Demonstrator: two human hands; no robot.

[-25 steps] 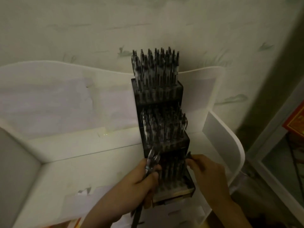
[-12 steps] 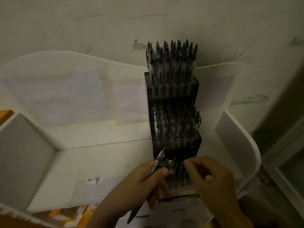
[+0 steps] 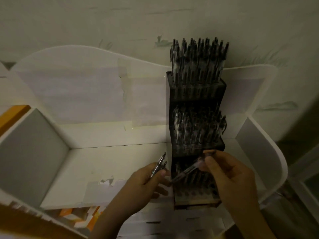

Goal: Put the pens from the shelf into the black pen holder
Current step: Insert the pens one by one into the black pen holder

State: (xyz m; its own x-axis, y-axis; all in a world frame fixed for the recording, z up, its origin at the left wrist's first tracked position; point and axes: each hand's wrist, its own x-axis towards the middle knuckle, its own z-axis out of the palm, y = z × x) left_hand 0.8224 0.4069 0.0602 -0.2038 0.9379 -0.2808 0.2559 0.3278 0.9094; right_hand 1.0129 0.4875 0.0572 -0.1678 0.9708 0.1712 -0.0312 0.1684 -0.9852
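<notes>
Right hand point(image 3: 229, 176) pinching one pen point(image 3: 189, 169) at its upper end, tip slanting down-left over the lowest tier of the black pen holder point(image 3: 196, 150). Left hand point(image 3: 143, 183) clamped round spare pens point(image 3: 159, 165), just beside the holder, on the white shelf point(image 3: 103, 163).

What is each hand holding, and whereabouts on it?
Left hand grips a small bunch of pens around their middle. Right hand pinches a single pen near its upper end.

Matt black pen holder point(image 3: 196, 94), clear glossy plastic pens point(image 3: 188, 170), smooth white shelf point(image 3: 107, 163) patched with paper
</notes>
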